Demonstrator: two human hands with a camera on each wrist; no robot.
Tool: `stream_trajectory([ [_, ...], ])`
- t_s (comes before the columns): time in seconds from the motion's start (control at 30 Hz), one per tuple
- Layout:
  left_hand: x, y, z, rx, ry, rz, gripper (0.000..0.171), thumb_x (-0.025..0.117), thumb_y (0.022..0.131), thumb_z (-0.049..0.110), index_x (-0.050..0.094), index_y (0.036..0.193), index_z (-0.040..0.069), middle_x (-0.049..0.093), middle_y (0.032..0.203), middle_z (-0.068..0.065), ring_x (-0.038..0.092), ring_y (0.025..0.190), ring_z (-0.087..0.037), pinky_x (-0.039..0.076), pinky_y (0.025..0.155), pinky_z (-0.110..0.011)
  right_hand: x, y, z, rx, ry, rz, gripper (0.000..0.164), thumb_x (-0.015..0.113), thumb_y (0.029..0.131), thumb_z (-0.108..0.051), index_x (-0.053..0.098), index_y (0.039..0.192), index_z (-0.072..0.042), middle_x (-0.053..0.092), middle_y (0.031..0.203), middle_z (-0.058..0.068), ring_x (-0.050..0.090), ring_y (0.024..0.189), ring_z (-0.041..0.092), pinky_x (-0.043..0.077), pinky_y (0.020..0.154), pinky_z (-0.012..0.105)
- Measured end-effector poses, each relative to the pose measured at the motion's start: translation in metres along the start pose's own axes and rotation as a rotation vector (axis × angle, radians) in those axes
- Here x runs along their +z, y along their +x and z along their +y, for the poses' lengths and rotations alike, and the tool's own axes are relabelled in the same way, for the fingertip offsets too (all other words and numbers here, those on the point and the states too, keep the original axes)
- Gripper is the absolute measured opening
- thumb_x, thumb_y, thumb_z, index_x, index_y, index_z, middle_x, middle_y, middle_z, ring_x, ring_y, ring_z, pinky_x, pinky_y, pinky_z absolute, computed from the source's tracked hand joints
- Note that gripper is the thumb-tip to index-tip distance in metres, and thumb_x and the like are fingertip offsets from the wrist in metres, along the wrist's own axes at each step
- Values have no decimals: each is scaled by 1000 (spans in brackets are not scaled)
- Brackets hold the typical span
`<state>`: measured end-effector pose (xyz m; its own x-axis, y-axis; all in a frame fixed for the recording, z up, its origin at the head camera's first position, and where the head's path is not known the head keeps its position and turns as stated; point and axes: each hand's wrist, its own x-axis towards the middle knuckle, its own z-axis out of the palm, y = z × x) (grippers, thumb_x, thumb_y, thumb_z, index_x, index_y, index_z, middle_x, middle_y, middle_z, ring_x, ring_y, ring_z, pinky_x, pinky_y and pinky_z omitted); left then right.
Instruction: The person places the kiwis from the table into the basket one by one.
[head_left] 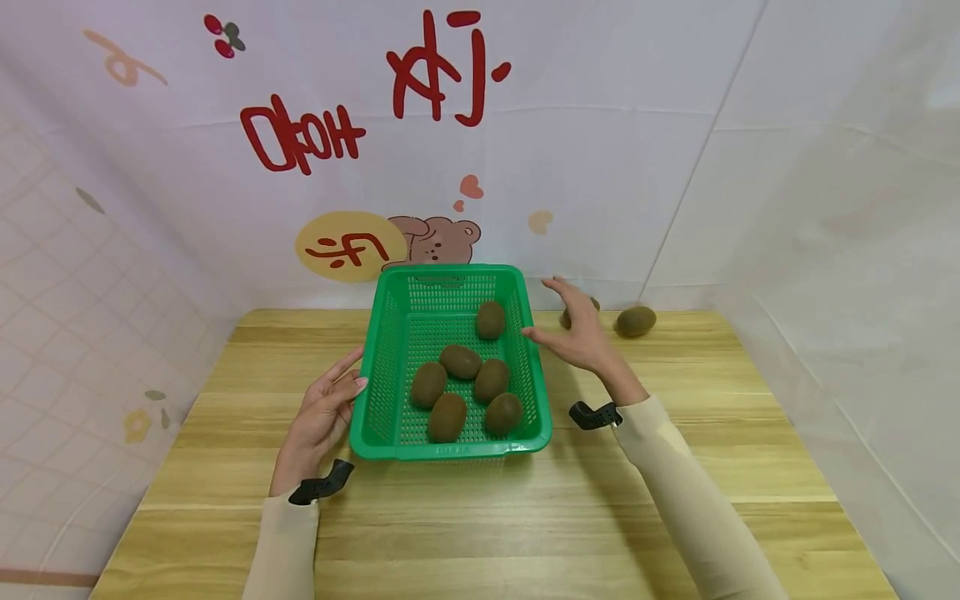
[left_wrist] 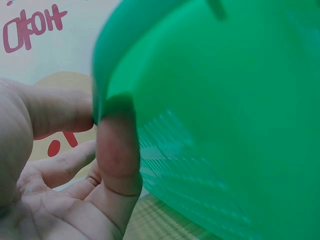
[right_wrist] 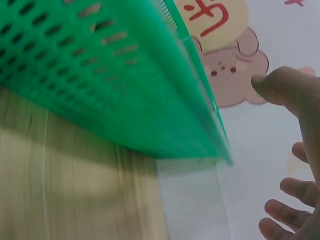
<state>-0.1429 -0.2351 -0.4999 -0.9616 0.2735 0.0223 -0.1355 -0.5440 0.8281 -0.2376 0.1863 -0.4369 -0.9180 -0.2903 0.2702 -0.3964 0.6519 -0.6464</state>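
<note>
A green plastic basket (head_left: 472, 451) with perforated sides holds several brown kiwifruits (head_left: 447, 417), most of them gathered toward its near end. My left hand (head_left: 324, 412) pinches the basket's left rim; in the left wrist view the thumb and index finger (left_wrist: 117, 155) meet at that edge. To the right of the basket, my right hand (head_left: 577, 335) has its fingers spread and holds nothing. In the right wrist view a gap shows between its thumb (right_wrist: 280, 87) and the basket's wall (right_wrist: 150, 120). Behind that hand a kiwifruit (head_left: 594, 306) is partly hidden.
Another kiwifruit (head_left: 636, 322) lies near the table's back edge, right of the hand. The wooden table (head_left: 450, 533) meets a white printed sheet (head_left: 600, 167) at the back. Similar sheets hang at both sides.
</note>
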Motion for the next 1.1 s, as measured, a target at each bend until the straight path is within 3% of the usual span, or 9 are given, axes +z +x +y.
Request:
stream_trajectory([
  [0.13,0,0,1,-4,7,16,72,49,103,-9,10,164,-2,70,123,-7,73,107,-15,63,88,-27,-4,-2,11,25,-21,-6,88,81,87,-39,37,159,-15,23,170,14,18,157,44,19,124,70],
  [0.37,1,0,1,-9,36,38,71,51,103,-8,15,163,0,68,122,-7,73,106,-14,63,88,-27,-12,-6,33,68,-85,22,95,83,85,-41,33,161,-14,20,170,17,18,156,46,24,121,73],
  [0.57,1,1,1,-9,20,13,73,50,103,-9,10,164,-1,67,122,-7,72,106,-14,63,88,-26,-17,-10,50,133,-90,32,100,82,86,-44,26,164,-17,14,172,17,16,156,46,23,120,75],
  [1.1,2,1,0,-2,36,5,70,51,103,-7,15,164,0,68,124,-7,72,105,-13,63,88,-26,-34,-21,96,260,-90,68,104,77,88,-49,19,165,-12,8,171,25,6,156,52,15,120,78],
])
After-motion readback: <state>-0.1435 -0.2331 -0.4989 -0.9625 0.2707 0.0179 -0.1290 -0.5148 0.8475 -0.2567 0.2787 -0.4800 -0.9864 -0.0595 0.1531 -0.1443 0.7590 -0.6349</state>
